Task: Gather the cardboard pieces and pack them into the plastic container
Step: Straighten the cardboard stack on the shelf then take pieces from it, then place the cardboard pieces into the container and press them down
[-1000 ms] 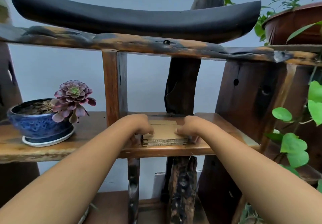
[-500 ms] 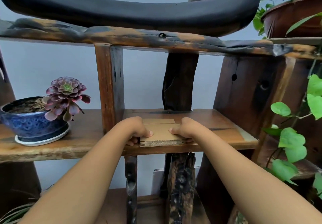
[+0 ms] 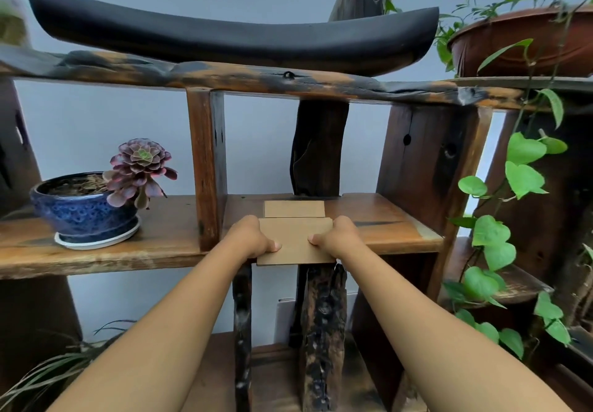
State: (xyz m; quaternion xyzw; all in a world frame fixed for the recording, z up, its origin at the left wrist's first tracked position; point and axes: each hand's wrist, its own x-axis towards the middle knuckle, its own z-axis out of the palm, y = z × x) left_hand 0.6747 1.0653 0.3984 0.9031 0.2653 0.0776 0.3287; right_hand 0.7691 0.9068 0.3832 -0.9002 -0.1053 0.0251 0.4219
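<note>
The left hand (image 3: 253, 238) and right hand (image 3: 337, 238) pinched opposite edges of a cardboard piece (image 3: 293, 241), thumbs on top. It overhung the wooden shelf (image 3: 394, 224). Another cardboard piece (image 3: 294, 209) lay just behind.

Rustic wooden shelf (image 3: 167, 245) with plants around it

On the shelf, left of its upright post (image 3: 207, 168), a purple succulent (image 3: 141, 168) grows in a blue glazed pot (image 3: 80, 209) on a white saucer (image 3: 96, 241). Above the shelf a long black curved piece (image 3: 224, 39) rests on the top beam (image 3: 256, 79). To the shelf's right hangs a green vine (image 3: 523, 180), below a brown pot (image 3: 526, 43).
</note>
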